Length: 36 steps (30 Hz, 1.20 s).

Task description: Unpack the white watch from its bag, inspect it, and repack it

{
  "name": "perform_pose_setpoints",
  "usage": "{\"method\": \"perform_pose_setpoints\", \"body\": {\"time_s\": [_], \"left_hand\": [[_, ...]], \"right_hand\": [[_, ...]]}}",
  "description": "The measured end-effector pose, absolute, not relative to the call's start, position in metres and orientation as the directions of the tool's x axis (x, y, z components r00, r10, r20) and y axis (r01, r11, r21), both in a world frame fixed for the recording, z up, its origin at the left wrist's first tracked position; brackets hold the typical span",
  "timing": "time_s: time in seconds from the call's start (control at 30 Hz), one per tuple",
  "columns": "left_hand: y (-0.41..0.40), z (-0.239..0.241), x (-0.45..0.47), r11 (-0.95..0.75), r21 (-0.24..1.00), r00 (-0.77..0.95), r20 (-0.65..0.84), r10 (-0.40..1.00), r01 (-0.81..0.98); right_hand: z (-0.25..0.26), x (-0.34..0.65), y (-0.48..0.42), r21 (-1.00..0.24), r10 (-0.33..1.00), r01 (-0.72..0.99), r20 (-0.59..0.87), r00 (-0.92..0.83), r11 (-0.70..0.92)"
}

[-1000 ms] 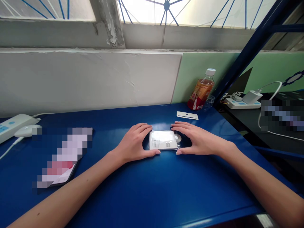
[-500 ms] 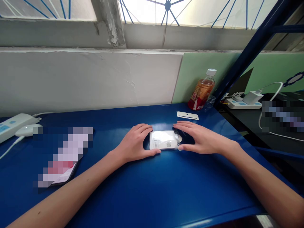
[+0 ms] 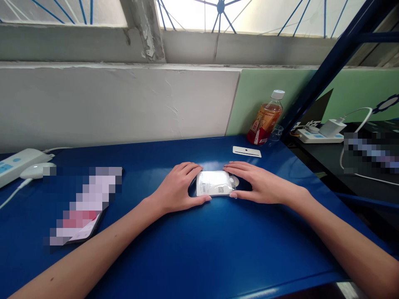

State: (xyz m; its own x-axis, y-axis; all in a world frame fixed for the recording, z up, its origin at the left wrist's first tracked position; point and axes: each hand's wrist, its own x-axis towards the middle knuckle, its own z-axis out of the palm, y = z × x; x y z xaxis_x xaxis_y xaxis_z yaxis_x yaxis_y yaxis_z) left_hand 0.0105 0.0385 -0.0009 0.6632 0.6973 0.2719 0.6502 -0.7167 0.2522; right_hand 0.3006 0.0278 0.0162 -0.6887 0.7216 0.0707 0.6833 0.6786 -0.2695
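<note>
A small white packet in clear plastic (image 3: 214, 182), printed with a barcode and a square code, lies flat on the blue table. My left hand (image 3: 181, 187) grips its left end, fingers along the far edge and thumb at the near edge. From the other side, my right hand (image 3: 260, 182) clasps the right end the same way, with fingertips and thumb at its corners. Clear wrapping and a pale round shape stick out of the packet between my right fingers and thumb.
Behind my right hand lies a white card (image 3: 247, 151). A drink bottle (image 3: 264, 118) stands by the blue post (image 3: 321, 70). A blurred phone (image 3: 89, 232) and a white power strip (image 3: 20, 164) are on the left. Another power strip (image 3: 321, 136) sits far right.
My right hand has shifted slightly left, closing further over the packet's right end. My left fingertips have edged slightly right; the packet stays almost where it was.
</note>
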Motion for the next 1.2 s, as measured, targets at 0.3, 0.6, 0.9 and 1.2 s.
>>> {"method": "perform_pose_setpoints", "body": {"time_s": [0.3, 0.6, 0.9, 1.2], "left_hand": [[0.038, -0.001, 0.008, -0.75, 0.242, 0.711, 0.239, 0.661, 0.615], [0.02, 0.002, 0.028, -0.758, 0.21, 0.742, 0.164, 0.65, 0.618], [0.017, -0.003, 0.035, -0.72, 0.223, 0.729, 0.051, 0.682, 0.657], [0.016, -0.002, 0.037, -0.728, 0.226, 0.736, 0.061, 0.674, 0.648]], "right_hand": [[0.013, 0.29, 0.021, -0.321, 0.692, 0.629, 0.142, -0.708, 0.708], [0.004, 0.277, 0.017, -0.322, 0.707, 0.633, 0.232, -0.668, 0.704], [0.002, 0.269, 0.013, -0.376, 0.775, 0.679, 0.261, -0.576, 0.631], [-0.005, 0.266, 0.013, -0.369, 0.787, 0.697, 0.24, -0.568, 0.615]]}}
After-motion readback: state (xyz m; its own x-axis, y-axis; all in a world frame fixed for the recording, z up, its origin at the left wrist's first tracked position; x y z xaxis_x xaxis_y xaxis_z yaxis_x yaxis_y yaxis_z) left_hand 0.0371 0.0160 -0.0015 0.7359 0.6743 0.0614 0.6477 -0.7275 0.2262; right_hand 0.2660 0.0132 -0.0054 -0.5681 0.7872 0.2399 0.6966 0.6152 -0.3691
